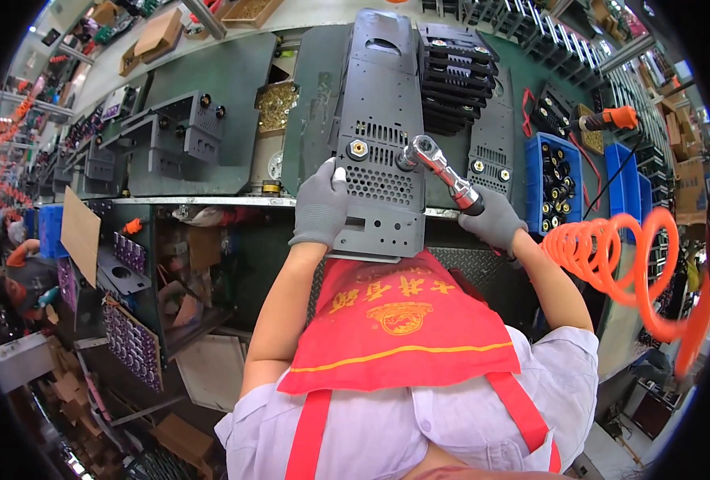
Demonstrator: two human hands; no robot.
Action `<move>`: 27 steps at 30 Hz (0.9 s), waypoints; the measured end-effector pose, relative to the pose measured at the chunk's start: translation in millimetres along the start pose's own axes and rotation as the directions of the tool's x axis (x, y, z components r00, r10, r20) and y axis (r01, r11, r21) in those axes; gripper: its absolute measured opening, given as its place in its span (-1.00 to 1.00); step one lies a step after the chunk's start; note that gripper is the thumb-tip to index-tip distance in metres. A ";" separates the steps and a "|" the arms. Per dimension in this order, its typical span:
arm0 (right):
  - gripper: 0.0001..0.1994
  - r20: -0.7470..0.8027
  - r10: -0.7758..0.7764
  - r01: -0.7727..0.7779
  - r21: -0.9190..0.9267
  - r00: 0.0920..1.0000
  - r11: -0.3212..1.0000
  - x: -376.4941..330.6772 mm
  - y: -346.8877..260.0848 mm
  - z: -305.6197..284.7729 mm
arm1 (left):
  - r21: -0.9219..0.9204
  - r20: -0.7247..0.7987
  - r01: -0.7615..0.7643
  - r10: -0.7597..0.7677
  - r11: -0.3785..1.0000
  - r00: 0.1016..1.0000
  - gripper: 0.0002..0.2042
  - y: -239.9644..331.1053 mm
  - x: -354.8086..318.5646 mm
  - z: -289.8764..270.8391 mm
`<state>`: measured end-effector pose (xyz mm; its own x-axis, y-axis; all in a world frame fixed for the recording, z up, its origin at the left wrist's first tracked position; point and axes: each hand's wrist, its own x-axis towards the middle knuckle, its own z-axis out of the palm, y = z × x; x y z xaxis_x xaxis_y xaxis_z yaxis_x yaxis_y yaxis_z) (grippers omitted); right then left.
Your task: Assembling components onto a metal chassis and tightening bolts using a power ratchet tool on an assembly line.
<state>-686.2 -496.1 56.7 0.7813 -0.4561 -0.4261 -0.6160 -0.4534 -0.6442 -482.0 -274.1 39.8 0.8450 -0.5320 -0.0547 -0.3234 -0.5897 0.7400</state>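
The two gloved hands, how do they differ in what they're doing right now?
The left hand lies flat on the left edge of the grey perforated metal panel, fingers spread, steadying it. The right hand is closed around the handle of the ratchet tool, whose head sits on the panel. The left hand is beside the panel; the right hand is off its right edge. Both wear grey gloves.

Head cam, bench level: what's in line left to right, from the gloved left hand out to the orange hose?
Left hand steadying the plate → grey perforated metal plate → ratchet tool → right hand with its grip on the tool handle → blue bin of black parts → coiled orange air hose.
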 end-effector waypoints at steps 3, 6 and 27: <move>-0.65 0.007 0.018 -0.018 0.019 1.000 1.000 0.4 1.0 0.2 | 0.044 0.002 0.009 -0.009 0.999 1.000 -0.67 1.1 -0.1 1.7; -0.67 0.019 0.029 -0.029 0.026 0.999 0.999 2.5 1.8 -0.5 | 0.032 -0.018 -0.004 0.004 0.999 1.000 -0.67 -1.9 -0.6 5.2; -0.63 0.189 0.019 -0.029 0.051 0.982 0.998 31.8 -64.2 -24.7 | 0.032 -0.018 0.001 0.000 0.999 1.000 -0.68 -4.1 6.7 -6.6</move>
<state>-624.3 -500.4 100.2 0.7744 -0.3121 -0.5503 -0.6325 -0.4005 -0.6630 -472.3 -271.2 40.9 0.8528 -0.5205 -0.0424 -0.3360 -0.6091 0.7184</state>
